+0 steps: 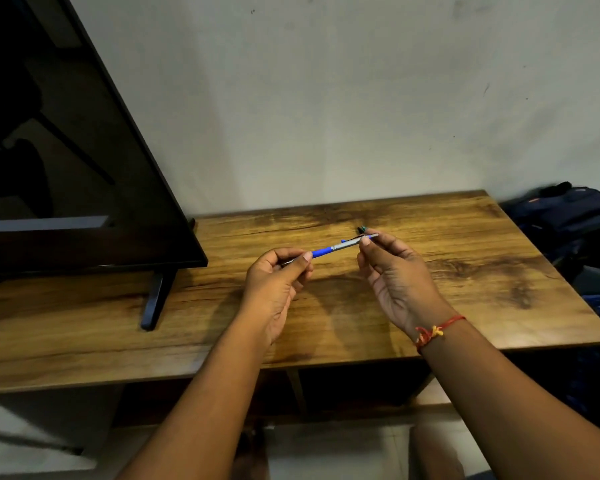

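Head cam, what I've got: left hand pinches the pen between thumb and forefinger at its blue end. A thin metal bit of the pen pokes out past that pinch to the left. Right hand pinches the other, grey end, thumb on top, with the remaining fingers loosely curled underneath. So both hands are closed on the same pen, one at each end.

The pen is held in the air over the middle of the wooden table, not touching it. It sits near level, with the right end slightly higher and farther from me. The blue section is on the left and the grey barrel on the right, with a blue clip on the grey part.

There's a red and yellow thread bracelet on the right wrist.

A small dark item with a green end lies on the table just behind the right fingertips; too small to identify.

A TV, screen dark, stands on the table's left part, with one stand foot visible. A dark blue backpack sits off the table's right edge. There's a plain wall behind.
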